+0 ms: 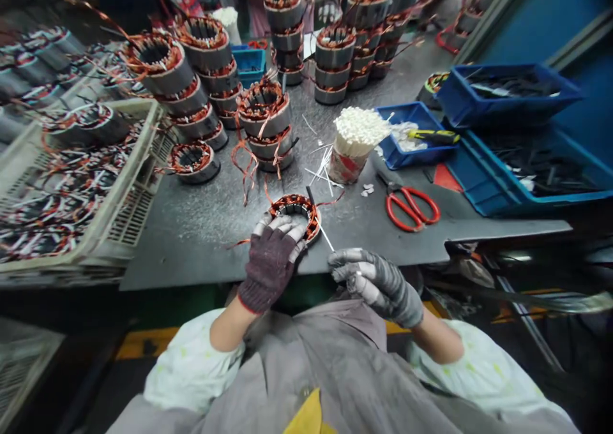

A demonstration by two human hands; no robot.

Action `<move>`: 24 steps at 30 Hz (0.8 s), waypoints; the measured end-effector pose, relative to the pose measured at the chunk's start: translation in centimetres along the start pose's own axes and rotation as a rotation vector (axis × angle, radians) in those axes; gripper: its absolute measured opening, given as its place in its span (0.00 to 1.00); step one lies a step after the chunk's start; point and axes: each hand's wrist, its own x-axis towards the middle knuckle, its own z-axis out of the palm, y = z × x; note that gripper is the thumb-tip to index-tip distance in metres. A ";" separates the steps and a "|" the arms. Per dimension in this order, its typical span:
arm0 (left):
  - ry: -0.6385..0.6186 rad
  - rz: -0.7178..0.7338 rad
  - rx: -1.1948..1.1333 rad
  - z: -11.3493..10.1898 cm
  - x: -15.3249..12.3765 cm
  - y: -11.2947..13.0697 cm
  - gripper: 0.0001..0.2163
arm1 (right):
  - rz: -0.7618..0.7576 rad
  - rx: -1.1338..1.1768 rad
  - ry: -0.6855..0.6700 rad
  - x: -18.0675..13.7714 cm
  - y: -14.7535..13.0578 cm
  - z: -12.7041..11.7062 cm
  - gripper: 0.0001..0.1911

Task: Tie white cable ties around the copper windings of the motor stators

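A motor stator (pixel 313 224) with copper windings lies on the grey tabletop in front of me. My left hand (pixel 272 255), in a dark maroon glove with white fingertips, grips its near left rim, fingers draped over the windings. Between the fingertips of my right hand (pixel 378 284), in a grey glove, is the lower end of a thin white sleeve (pixel 325 235). The sleeve's other end meets the stator's right side. A short black tube (pixel 310 195) sticks up from the windings, and loose copper leads reach out on both sides.
Stacked stators (pixel 265 124) stand beyond and left, beside a crate (pixel 143 159) of stators. Right of centre are a bundle of white sleeves (pixel 357 143), red-handled scissors (pixel 412 207), and blue bins (pixel 507 96). A co-worker's gloved hand (pixel 329 7) shows across the table.
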 end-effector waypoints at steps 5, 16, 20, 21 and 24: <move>-0.060 -0.011 0.034 -0.4 0.3 0.2 0.17 | 0.097 0.092 -0.031 -1.3 -0.8 1.0 0.13; -0.010 -0.003 0.064 -0.8 0.8 0.7 0.14 | 0.203 0.053 -0.047 0.1 -1.5 2.1 0.14; 0.059 -0.068 0.025 -0.3 1.0 0.8 0.17 | 0.209 0.123 -0.038 1.7 -0.4 2.6 0.16; 0.085 -0.117 0.004 -0.1 1.1 0.9 0.17 | 0.212 0.133 -0.022 2.2 0.1 2.8 0.16; 0.161 -0.295 -0.109 0.6 1.0 1.1 0.19 | 0.227 0.156 0.091 3.4 1.3 3.5 0.15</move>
